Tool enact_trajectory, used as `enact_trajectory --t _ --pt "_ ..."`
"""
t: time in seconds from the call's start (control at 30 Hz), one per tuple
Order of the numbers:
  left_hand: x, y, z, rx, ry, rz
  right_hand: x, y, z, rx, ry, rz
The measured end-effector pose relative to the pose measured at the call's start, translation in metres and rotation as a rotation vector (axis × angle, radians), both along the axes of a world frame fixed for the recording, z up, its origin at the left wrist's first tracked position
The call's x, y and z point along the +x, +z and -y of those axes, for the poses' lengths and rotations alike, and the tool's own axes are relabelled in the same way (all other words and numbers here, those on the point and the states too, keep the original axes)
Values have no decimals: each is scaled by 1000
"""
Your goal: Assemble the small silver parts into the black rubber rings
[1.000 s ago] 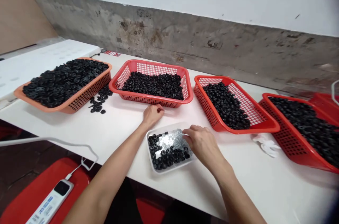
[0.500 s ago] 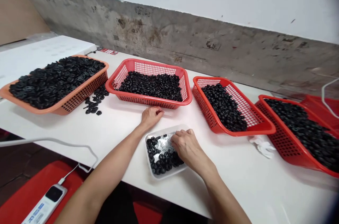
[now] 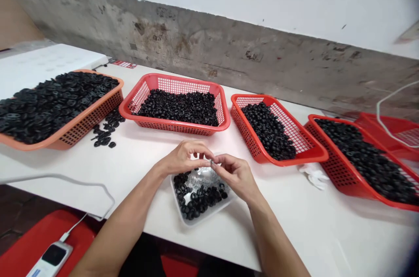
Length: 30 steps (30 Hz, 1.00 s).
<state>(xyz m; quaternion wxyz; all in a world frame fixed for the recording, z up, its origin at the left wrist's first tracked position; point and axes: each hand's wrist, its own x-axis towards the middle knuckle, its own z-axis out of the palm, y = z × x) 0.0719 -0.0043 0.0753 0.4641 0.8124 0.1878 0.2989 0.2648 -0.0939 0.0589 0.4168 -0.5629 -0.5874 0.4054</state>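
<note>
A small clear plastic tray (image 3: 191, 219) lies at the table's front edge, holding black rubber rings and a heap of small silvery parts (image 3: 200, 178). My left hand (image 3: 183, 159) and my right hand (image 3: 234, 174) meet just above its far side. Both are pinched, fingertips together on one tiny silvery piece between them. Behind them stands a red mesh basket (image 3: 173, 125) filled with black rings.
An orange basket (image 3: 75, 126) heaped with black rings sits at far left, with loose rings (image 3: 104, 131) spilled beside it. Two more red baskets (image 3: 278, 157) (image 3: 347, 183) of rings stand to the right. A white crumpled scrap (image 3: 312, 176) lies between them. A white cable (image 3: 65, 177) and a power strip (image 3: 49, 259) are lower left.
My left hand left the table by the red basket and came over the tray. My right hand lifted out of the tray's parts; both now pinch a small piece together.
</note>
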Motion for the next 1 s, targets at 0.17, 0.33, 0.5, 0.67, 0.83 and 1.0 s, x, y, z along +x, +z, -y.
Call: enact_trajectory --t 0.17,0.33,0.5,0.67,0.83,1.0 --pt "6 -3 3 47 43 20 2 4 -1 -54 60 -133" --pt "7 -2 4 62 102 -22 0 2 0 9 39 -77" --pt "9 -5 6 119 146 -67 -5 -1 2 273 -63 242" --pt "9 -8 8 208 163 -151 -9 -3 3 563 -39 551" --pt "9 -7 8 301 215 -190 -9 -6 4 627 -67 643" --pt "4 -1 6 232 144 -185 -8 -6 4 633 -97 607"
